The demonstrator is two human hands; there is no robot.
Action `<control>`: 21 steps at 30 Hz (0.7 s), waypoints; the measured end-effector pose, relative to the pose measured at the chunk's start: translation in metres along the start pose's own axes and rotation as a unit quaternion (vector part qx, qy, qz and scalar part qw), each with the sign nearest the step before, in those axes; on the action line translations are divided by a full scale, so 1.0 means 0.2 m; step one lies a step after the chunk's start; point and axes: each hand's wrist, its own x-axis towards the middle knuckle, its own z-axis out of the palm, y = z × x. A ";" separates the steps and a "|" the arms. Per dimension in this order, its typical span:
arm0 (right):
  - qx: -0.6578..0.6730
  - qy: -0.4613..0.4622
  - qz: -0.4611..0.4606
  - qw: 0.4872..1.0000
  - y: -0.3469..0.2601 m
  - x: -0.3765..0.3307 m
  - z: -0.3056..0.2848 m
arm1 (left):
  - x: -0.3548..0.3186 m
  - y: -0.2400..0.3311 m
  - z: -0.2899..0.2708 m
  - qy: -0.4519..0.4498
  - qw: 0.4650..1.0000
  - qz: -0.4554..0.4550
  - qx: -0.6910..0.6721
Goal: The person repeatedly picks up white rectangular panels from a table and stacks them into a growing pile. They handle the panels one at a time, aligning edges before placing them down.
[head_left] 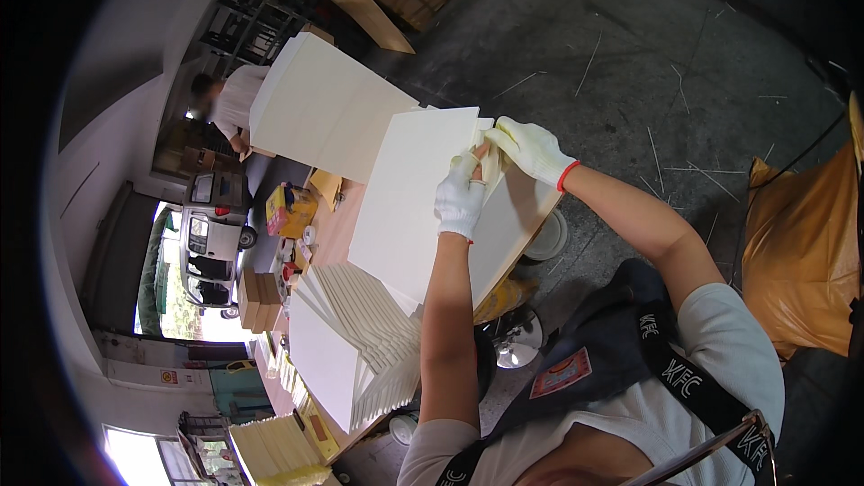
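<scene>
Stretching away from the wearer, the table (pixel 349 209) bears a broad white stack (pixel 328 112) at its far end, near a person (pixel 241 99) in a pale top. Right of the table sits an orange sack (pixel 801 252). The board (pixel 414 189), plain white, lies across the table's middle, with fanned boards (pixel 328 342) toward its near end. Nearer the wearer than the table, a dark apron (pixel 621 319) shows a red printed patch (pixel 560 373), and a black strap (pixel 666 355) bears bold white lettering. Along the table's left side stands a yellow box (pixel 290 210), its print too small to read. By the table's right edge, the gloved right hand (pixel 533 151) has fingers pressed together, pinching a pale piece (pixel 486 124) at the board's corner; the gloved left hand (pixel 461 196) bends its fingers there, whether pinching I cannot tell
</scene>
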 end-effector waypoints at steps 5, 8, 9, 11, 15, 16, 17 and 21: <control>0.004 -0.003 0.017 1.000 0.02 0.00 0.01 | 0.00 0.03 -0.01 -0.026 0.999 0.012 0.017; 0.008 -0.001 0.018 1.000 0.02 0.00 0.01 | 0.00 0.03 -0.01 -0.016 0.999 0.029 0.027; 0.010 -0.001 0.020 1.000 0.02 0.00 0.00 | 0.00 0.04 -0.01 -0.020 0.999 0.023 0.026; 0.010 -0.006 0.023 1.000 0.01 0.00 0.00 | 0.00 0.04 -0.01 -0.023 0.999 0.018 0.019; 0.019 -0.008 0.029 0.999 0.01 0.00 0.00 | -0.01 0.03 -0.01 -0.015 1.000 0.022 0.002; 0.028 -0.004 0.031 0.999 0.01 0.00 0.00 | -0.01 0.03 -0.01 -0.011 1.000 0.023 -0.001; 0.037 0.000 0.033 0.999 0.00 0.00 -0.01 | -0.01 0.05 -0.01 -0.009 1.000 0.009 0.004; 0.031 0.001 0.030 0.999 0.00 -0.01 0.00 | -0.01 0.04 -0.01 -0.006 1.000 0.012 0.020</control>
